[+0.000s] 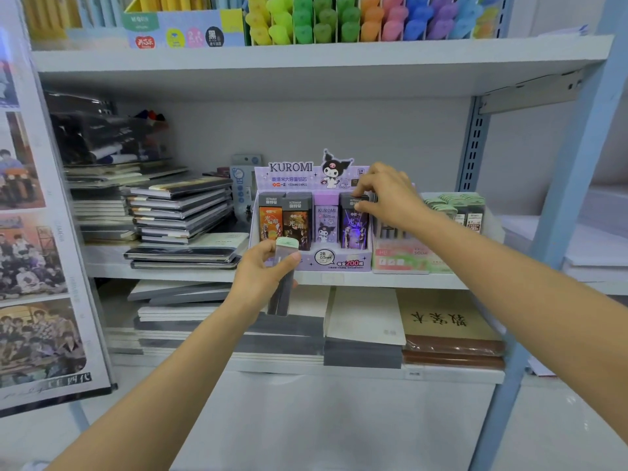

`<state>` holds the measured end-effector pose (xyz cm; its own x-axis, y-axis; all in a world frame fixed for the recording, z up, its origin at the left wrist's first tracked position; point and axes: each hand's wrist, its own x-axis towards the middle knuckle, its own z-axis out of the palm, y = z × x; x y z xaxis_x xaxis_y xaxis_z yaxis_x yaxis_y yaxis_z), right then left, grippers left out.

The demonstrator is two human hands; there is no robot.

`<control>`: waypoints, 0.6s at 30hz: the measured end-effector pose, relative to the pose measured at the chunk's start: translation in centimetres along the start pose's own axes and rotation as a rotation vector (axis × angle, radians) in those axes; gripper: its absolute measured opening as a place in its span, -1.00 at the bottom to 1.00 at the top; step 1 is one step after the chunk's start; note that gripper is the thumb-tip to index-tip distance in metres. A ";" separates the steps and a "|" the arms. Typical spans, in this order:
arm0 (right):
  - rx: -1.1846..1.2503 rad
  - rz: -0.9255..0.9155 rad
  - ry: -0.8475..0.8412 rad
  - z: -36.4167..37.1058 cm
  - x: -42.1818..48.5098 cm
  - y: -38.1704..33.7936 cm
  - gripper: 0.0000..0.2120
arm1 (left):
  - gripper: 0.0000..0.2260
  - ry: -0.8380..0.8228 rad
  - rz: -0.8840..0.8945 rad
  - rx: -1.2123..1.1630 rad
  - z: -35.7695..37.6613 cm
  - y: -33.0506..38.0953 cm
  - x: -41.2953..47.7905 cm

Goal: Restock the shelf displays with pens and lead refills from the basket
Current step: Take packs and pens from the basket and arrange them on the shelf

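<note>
A purple Kuromi display box (343, 261) stands on the middle shelf with several lead refill cases upright in it. My right hand (387, 195) pinches the top of the dark purple refill case (353, 229) at the box's right end. In front of the box's lower left corner, my left hand (263, 271) grips a slim refill case with a mint-green cap (284, 266), held upright. To the right, a pink and green display box (401, 260) holds more green-capped refills (455, 207). No basket is in view.
Stacked notebooks (180, 212) fill the shelf's left part. Coloured highlighters (367, 18) line the top shelf. Paper pads and brown books (448, 331) lie on the shelf below. A poster board (37, 232) leans at the left. A blue upright (571, 198) frames the right side.
</note>
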<state>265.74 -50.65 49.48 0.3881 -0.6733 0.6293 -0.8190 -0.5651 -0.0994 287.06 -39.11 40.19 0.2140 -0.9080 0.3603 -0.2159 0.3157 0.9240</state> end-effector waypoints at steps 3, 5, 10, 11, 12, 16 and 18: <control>0.130 -0.056 0.082 -1.3 -1.3 -1.0 -0.79 | -0.89 0.002 0.013 -0.008 0.8 0.7 -0.2; 0.474 -0.054 0.025 -2.4 -3.0 -2.4 -0.83 | -0.88 -0.023 0.061 -0.004 1.9 1.6 -0.4; 0.781 -0.025 -0.297 -3.0 -6.1 -3.3 -0.84 | -0.86 -0.081 0.176 -0.013 5.4 3.2 -1.0; 0.840 -0.011 -0.274 -3.4 -6.5 -2.9 -0.85 | -0.84 -0.121 0.172 -0.013 5.9 3.5 -1.1; 0.899 0.005 -0.245 -3.9 -6.8 -2.3 -0.86 | -0.82 -0.185 0.146 -0.019 6.4 3.9 -1.2; 1.067 0.072 -0.222 -6.0 -8.0 0.5 -0.85 | -0.57 -0.376 -0.087 -0.091 8.3 5.0 -1.7; 1.090 0.093 -0.229 -6.5 -8.7 1.4 -0.79 | -0.63 -0.352 -0.022 -0.042 9.5 5.2 -1.8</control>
<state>258.47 -42.43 48.88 0.5052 -0.7433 0.4386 -0.0838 -0.5480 -0.8322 276.48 -38.45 43.10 -0.1252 -0.9516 0.2808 -0.1742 0.2997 0.9380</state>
